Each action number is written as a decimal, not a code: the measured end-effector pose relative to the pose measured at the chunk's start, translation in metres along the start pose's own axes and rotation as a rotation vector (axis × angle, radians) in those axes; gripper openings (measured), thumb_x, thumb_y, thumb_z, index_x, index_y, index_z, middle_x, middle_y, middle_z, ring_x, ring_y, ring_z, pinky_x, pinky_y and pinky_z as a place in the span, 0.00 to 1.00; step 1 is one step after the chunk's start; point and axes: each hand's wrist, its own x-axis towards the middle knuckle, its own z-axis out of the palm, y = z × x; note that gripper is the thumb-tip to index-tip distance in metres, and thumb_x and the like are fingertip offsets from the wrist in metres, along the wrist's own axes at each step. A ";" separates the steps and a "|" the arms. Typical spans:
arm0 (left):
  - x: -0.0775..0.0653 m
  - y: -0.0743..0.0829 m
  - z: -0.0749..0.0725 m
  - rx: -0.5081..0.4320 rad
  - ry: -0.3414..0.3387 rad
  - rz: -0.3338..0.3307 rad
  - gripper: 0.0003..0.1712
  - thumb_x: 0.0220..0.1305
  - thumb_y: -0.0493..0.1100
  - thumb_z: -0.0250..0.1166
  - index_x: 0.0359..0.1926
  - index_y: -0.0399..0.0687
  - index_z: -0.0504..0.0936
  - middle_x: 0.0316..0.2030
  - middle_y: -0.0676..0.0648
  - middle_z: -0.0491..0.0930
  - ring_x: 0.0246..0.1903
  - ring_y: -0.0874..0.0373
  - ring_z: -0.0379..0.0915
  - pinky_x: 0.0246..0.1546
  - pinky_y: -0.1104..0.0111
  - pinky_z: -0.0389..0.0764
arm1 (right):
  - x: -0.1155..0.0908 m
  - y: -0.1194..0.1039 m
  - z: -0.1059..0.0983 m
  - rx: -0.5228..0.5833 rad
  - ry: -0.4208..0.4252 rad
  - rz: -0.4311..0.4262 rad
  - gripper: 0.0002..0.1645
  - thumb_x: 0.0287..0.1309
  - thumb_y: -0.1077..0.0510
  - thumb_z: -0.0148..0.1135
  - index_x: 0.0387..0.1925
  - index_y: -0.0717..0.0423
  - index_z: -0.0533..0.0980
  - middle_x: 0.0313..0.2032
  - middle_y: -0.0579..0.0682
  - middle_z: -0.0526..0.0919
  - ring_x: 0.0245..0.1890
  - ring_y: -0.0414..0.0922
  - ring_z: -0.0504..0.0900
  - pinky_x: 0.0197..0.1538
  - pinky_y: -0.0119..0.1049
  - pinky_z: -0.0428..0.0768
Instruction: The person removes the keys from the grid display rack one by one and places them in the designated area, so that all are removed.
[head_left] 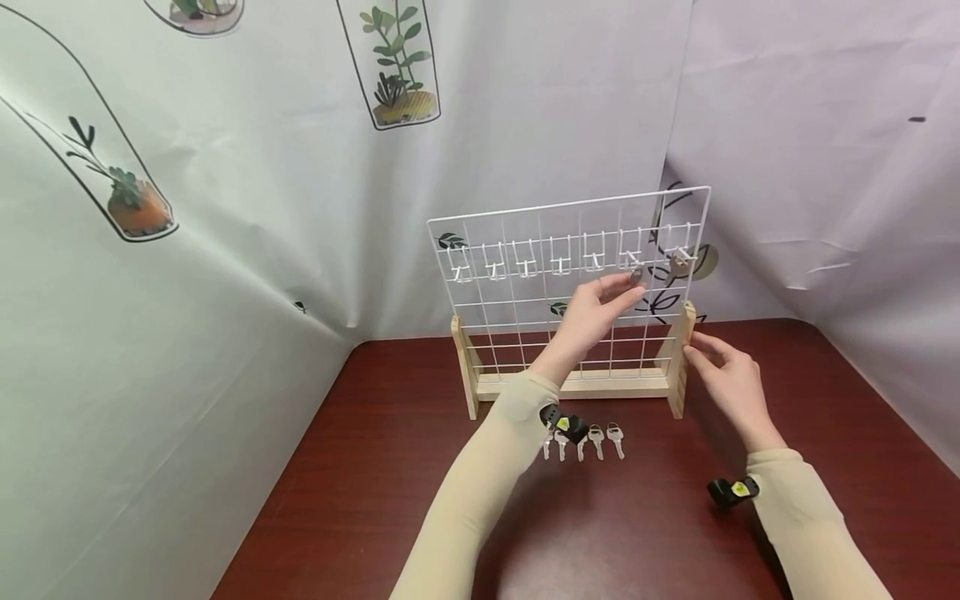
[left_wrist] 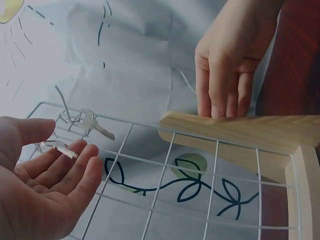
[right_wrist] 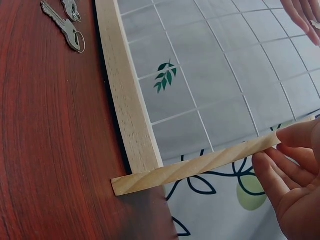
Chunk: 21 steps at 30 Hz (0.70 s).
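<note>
Bg is a pale, creased cloth (head_left: 540, 158) w/ plant prints (head_left: 405, 67), hung behind & down the L side; the surface (head_left: 337, 467) is dark red w/ visible grain and a soft sheen near the front. The rack (head_left: 622, 388), white wire grid in a wood stand, sits toward the back edge.

Our L hand (head_left: 588, 318) is up at the hook (head_left: 630, 258) 2nd from the R end, fingers curved by a key (left_wrist: 65, 150); thumb looks a bit apart in the L wrist view, so we can't tell if it's gripping or has let go. Our R hand (head_left: 731, 379) pinches the R post (head_left: 678, 358) btwn thumb & fingers. One key hangs on the end hook; the loose keys (head_left: 596, 442) lie in a row on the surface in front of the rack, partly hidden by our L wristband (head_left: 564, 423).

To do this well, we'd keep the R hand firm on the post, b/c the stand looks light & could shift. Best get the ring fully over the hook's tip, let the key's weight settle, then open the fingers straight back, w/o brushing the neighboring key. Main risk, we reckon: ring only half on, key drops.
</note>
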 end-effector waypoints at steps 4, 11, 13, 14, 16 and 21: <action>0.004 0.002 0.003 -0.035 0.011 0.007 0.24 0.69 0.45 0.67 0.61 0.38 0.79 0.52 0.45 0.84 0.45 0.66 0.81 0.47 0.74 0.82 | 0.000 0.000 0.000 0.000 -0.003 0.000 0.30 0.71 0.45 0.59 0.63 0.62 0.76 0.49 0.65 0.85 0.53 0.60 0.81 0.40 0.21 0.69; 0.007 0.008 0.005 -0.093 0.032 0.051 0.21 0.70 0.42 0.66 0.58 0.34 0.80 0.49 0.40 0.85 0.41 0.67 0.82 0.43 0.73 0.83 | 0.000 0.001 -0.001 0.006 0.005 -0.010 0.29 0.70 0.45 0.60 0.62 0.61 0.77 0.49 0.64 0.85 0.40 0.21 0.74 0.40 0.20 0.69; 0.007 0.008 0.005 -0.103 0.035 0.070 0.19 0.70 0.40 0.65 0.57 0.32 0.80 0.49 0.38 0.85 0.39 0.69 0.81 0.43 0.73 0.83 | 0.000 0.001 -0.001 0.009 0.004 -0.010 0.29 0.70 0.45 0.60 0.62 0.61 0.77 0.49 0.64 0.85 0.38 0.17 0.71 0.40 0.20 0.69; 0.007 0.009 0.005 -0.113 0.035 0.073 0.19 0.70 0.40 0.65 0.57 0.31 0.80 0.48 0.37 0.85 0.38 0.69 0.81 0.43 0.73 0.84 | 0.000 0.001 -0.001 0.009 0.004 -0.011 0.29 0.70 0.45 0.60 0.62 0.61 0.77 0.49 0.64 0.85 0.38 0.17 0.70 0.40 0.20 0.69; 0.006 0.008 0.005 -0.133 0.040 0.070 0.18 0.70 0.39 0.65 0.56 0.31 0.80 0.49 0.36 0.85 0.39 0.67 0.83 0.45 0.72 0.84 | 0.000 0.002 -0.001 0.008 0.003 -0.011 0.29 0.70 0.45 0.60 0.62 0.61 0.77 0.49 0.64 0.85 0.38 0.16 0.70 0.40 0.20 0.69; 0.006 0.009 0.006 -0.188 0.053 0.052 0.18 0.70 0.36 0.65 0.57 0.30 0.80 0.49 0.34 0.84 0.43 0.58 0.85 0.49 0.68 0.84 | 0.000 0.002 -0.001 0.006 0.002 -0.010 0.29 0.70 0.45 0.60 0.62 0.61 0.77 0.48 0.64 0.85 0.38 0.16 0.71 0.40 0.21 0.70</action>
